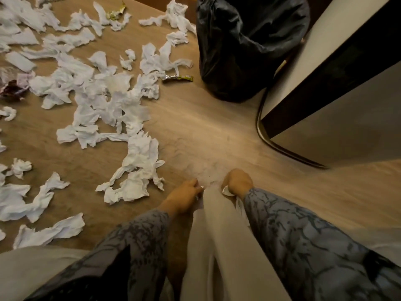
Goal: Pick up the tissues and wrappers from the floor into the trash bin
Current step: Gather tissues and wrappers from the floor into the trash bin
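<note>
Many crumpled white tissues (112, 98) lie scattered over the wooden floor on the left. A green and silver wrapper (178, 78) lies near the trash bin (245, 46), which is lined with a black bag and stands at the top centre. A second green wrapper (116, 14) sits at the far top. My left hand (184, 197) is low near the floor, pinching a small white tissue piece. My right hand (238, 182) is closed around a crumpled white tissue (227, 191), just right of the left hand.
A dark red wrapper (12, 90) lies at the left edge. A white cabinet with a dark edge (338, 83) stands on the right, beside the bin. A dark cable (273, 144) curves along its base. My pale trouser legs fill the bottom.
</note>
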Tool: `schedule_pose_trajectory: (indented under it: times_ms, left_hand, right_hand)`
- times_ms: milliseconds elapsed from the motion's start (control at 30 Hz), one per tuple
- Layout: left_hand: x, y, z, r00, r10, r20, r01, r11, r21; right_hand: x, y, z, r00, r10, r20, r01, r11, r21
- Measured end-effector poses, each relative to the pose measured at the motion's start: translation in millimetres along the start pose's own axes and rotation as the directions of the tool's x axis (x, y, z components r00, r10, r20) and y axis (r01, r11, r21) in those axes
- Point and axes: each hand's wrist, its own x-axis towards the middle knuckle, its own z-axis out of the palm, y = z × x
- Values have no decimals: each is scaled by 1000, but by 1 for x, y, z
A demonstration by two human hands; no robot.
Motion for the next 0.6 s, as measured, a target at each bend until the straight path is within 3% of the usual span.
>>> schedule_pose_trajectory:
  times_ms: [100,167,300,367,467,600]
  left_hand:
    - [-4,-10,-4,999,-36,15,37,998,-60]
    - [-7,-21,-17,994,-106,-9,104,985,-141]
    - [-13,-51,-83,982,-171,-73,164,982,-99]
    - [-24,-76,-126,974,-186,-128,185,982,-23]
    - [-53,-113,-189,933,-267,-241,275,962,-1]
    - [-103,-149,-225,887,-338,-314,332,940,-76]
  right_hand:
    - [0,-5,-9,998,-30,59,30,1000,4]
    - [-5,-14,-14,993,-94,71,85,989,117]
    - [-15,-69,-36,979,-167,-114,194,935,296]
    - [-22,-112,-48,965,-187,-187,253,854,454]
    - [-39,-177,-62,948,-223,-226,318,647,694]
    - [-66,-233,-57,907,-316,-278,407,484,775]
